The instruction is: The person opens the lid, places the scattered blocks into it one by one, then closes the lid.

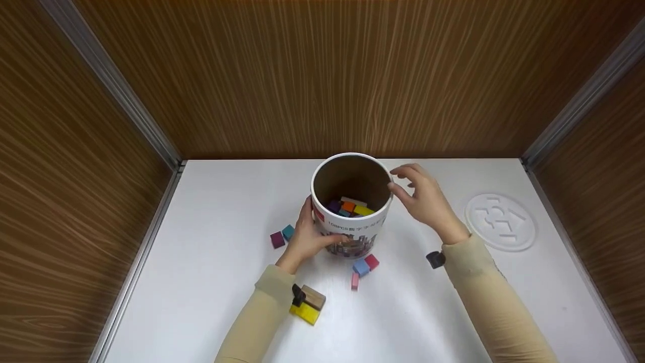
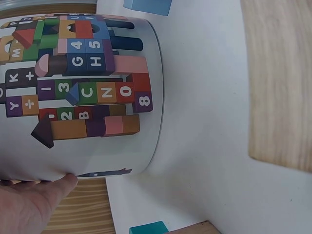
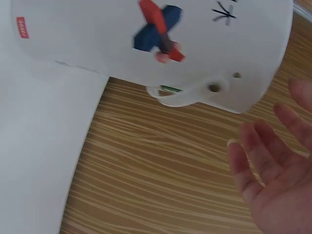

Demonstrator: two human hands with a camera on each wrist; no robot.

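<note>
A white table (image 1: 211,282) fills the lower half of the frame, its surface smooth and matte. Wood-grain panels enclose it on three sides: a back wall (image 1: 347,75) across the top, a left wall (image 1: 65,201) and a right wall (image 1: 604,191). Grey metal strips (image 1: 126,106) run along the corners where the panels meet. Lighting is even, with a warmer glow along the top edge.

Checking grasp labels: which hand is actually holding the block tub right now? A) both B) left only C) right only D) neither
B: in the head view the left hand wraps the side of the tub, while the right hand is beside the rim with fingers spread; the right wrist view shows a gap between its fingers and the tub wall.
</note>
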